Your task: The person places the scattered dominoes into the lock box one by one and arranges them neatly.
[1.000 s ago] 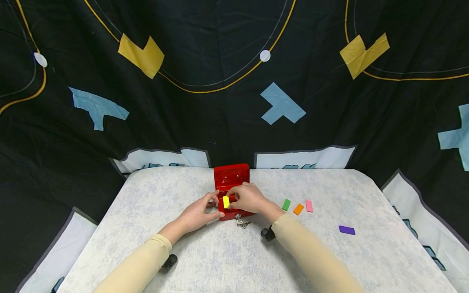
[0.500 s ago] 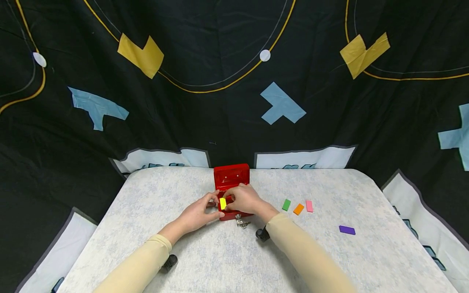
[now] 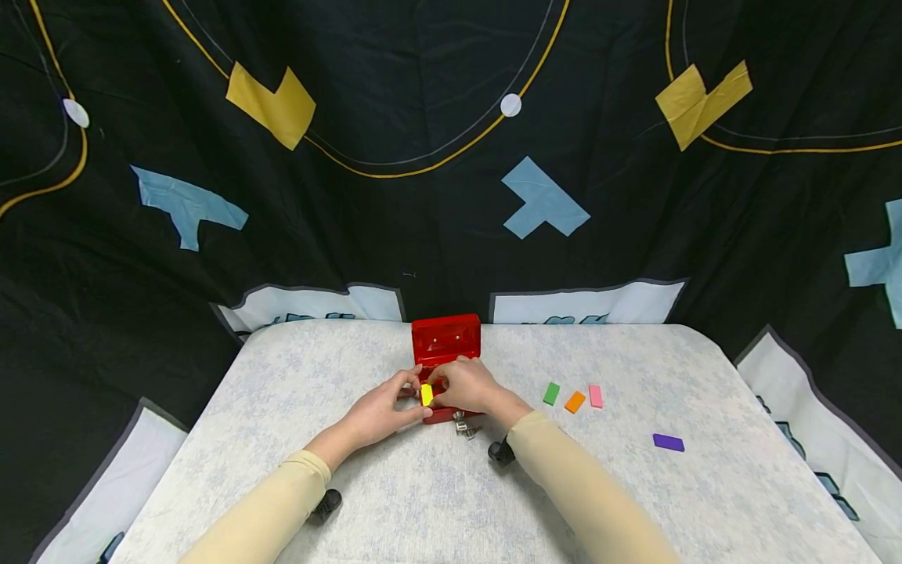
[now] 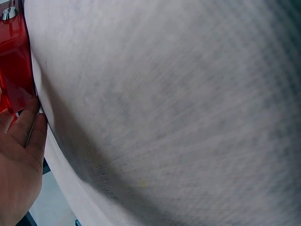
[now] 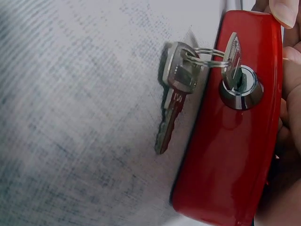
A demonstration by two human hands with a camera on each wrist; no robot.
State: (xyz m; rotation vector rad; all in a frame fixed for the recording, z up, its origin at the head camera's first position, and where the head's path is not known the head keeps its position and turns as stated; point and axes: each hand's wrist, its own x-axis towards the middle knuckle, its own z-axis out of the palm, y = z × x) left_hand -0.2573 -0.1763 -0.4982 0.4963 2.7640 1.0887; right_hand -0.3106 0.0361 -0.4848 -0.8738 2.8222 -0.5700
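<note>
A small red metal cash box (image 3: pixel 438 417) stands on the table with its lid (image 3: pixel 446 338) raised. My left hand (image 3: pixel 384 403) holds the box at its left side, thumb at the front corner. In the left wrist view, fingers (image 4: pixel 29 125) touch the box's red wall (image 4: pixel 18 70). Inside the box, my right hand (image 3: pixel 467 385) pinches a yellow block (image 3: pixel 426 394), which stands upright near the left wall. One key sits in the front lock (image 5: pixel 242 89); a second key (image 5: pixel 176 101) hangs from its ring. The box's floor is mostly hidden by my right hand.
Right of the box lie a green block (image 3: pixel 551 393), an orange block (image 3: pixel 575 403) and a pink block (image 3: pixel 596 396). A purple block (image 3: pixel 668 442) lies farther right. The table (image 3: pixel 395 501) has a pale cloth; a black curtain (image 3: pixel 423 235) hangs behind.
My right hand has moved a little left and towards me inside the box, carrying the yellow block to the left wall and lower. My left hand and the box have stayed put.
</note>
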